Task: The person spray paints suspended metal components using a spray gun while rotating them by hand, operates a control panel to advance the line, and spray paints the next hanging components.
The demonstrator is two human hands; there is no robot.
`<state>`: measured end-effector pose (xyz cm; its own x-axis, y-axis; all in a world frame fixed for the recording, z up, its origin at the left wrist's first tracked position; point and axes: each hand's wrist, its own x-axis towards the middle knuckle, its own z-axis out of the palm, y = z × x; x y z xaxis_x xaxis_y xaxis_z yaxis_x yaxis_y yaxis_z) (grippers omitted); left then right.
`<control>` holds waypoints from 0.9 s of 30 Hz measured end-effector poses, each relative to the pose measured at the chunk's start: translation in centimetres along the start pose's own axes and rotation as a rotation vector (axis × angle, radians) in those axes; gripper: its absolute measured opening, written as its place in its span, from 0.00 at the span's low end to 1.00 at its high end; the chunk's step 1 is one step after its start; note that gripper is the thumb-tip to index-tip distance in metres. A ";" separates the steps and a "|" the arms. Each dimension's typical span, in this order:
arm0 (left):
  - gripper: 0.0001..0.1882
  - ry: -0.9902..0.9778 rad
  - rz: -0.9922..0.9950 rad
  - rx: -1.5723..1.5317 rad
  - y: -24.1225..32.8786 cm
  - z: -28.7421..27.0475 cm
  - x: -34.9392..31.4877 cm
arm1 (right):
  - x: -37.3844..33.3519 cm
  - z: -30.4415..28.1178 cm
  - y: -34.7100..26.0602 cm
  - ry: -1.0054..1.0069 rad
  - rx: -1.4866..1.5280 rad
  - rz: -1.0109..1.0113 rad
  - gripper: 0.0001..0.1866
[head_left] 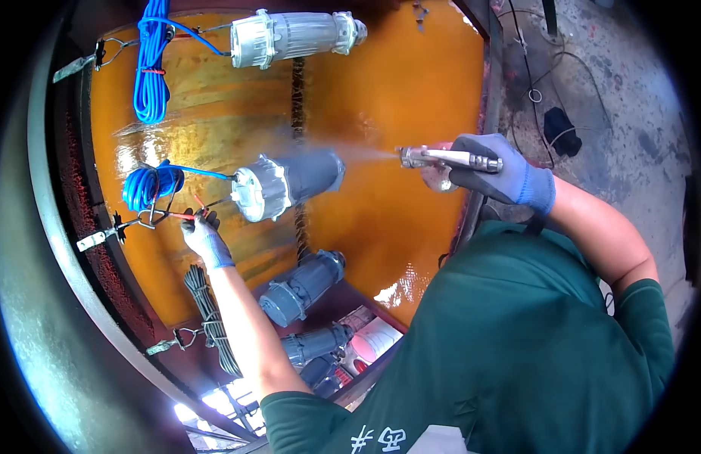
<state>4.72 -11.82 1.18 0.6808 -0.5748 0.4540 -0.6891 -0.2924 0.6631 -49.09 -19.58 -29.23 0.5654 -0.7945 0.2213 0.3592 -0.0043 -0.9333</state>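
My gloved right hand (pixel 506 170) is closed round a metal spray gun (pixel 422 157) with a translucent cup (pixel 439 178) under it. Pale mist streams leftward from its nozzle onto a pump motor (pixel 313 174), grey along its body and bare silver at its left end. My gloved left hand (pixel 208 240) is closed on a thin red-coated piece (pixel 181 216), whose kind I cannot make out, beside the wire hook (pixel 150 219) at the motor's left. A coiled blue cable (pixel 142 189) runs from the motor to that hook.
Above hangs a silver pump motor (pixel 297 38) with its blue cable bundle (pixel 150 83). Grey-coated motors (pixel 301 287) and a dark cable bundle (pixel 210 318) hang below. An orange-stained panel (pixel 396 250) stands behind. A pink bucket (pixel 375 342) is lower down; hoses (pixel 524 60) cross the concrete floor.
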 end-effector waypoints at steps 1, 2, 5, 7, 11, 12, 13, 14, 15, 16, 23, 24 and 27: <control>0.12 -0.004 0.029 0.010 0.7 0.6 -0.6 | -0.1 -0.3 -0.2 -0.069 0.012 0.009 0.10; 0.12 -0.006 0.030 0.010 0.5 0.7 -0.3 | 0.1 -0.7 0.0 -0.197 -0.046 -0.056 0.10; 0.12 -0.007 0.044 0.019 0.1 -0.1 0.5 | 0.3 -0.2 -1.0 -0.284 -0.213 -0.077 0.10; 0.12 -0.023 0.056 0.013 0.6 0.4 0.3 | 0.7 0.0 -0.7 -0.096 -0.112 -0.134 0.12; 0.10 0.005 0.026 0.002 1.2 0.4 0.5 | 1.5 0.2 -1.4 -0.034 -0.049 -0.019 0.13; 0.10 0.013 0.025 -0.003 1.4 0.5 0.4 | 1.4 0.3 -1.3 -0.109 -0.121 -0.033 0.13; 0.10 0.014 0.027 -0.004 1.6 0.5 0.5 | 1.4 0.3 -1.2 -0.185 -0.193 -0.047 0.14; 0.10 0.011 0.025 0.016 1.7 0.5 0.5 | 1.4 0.3 -1.1 -0.262 -0.266 -0.061 0.14; 0.09 0.009 0.022 0.037 2.0 0.5 0.3 | 1.6 0.2 -0.9 -0.246 -0.233 -0.030 0.15; 0.09 0.010 0.022 0.039 2.2 0.5 0.2 | 1.8 0.1 -0.4 -0.248 -0.231 -0.030 0.15; 0.09 -0.006 0.042 0.108 2.6 -0.2 -0.4 | 2.4 -0.1 0.5 -0.321 -0.350 0.016 0.12; 0.09 -0.005 0.048 0.117 2.6 -0.2 -0.5 | 2.6 -0.1 0.6 -0.323 -0.350 0.016 0.12; 0.09 -0.010 0.048 0.152 2.8 -0.3 -0.3 | 3.6 0.1 0.5 -0.090 -0.169 0.057 0.10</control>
<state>2.67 -12.27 3.06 0.6442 -0.5985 0.4763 -0.7509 -0.3764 0.5427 -46.82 -22.40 -28.87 0.6483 -0.7388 0.1842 0.1991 -0.0690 -0.9776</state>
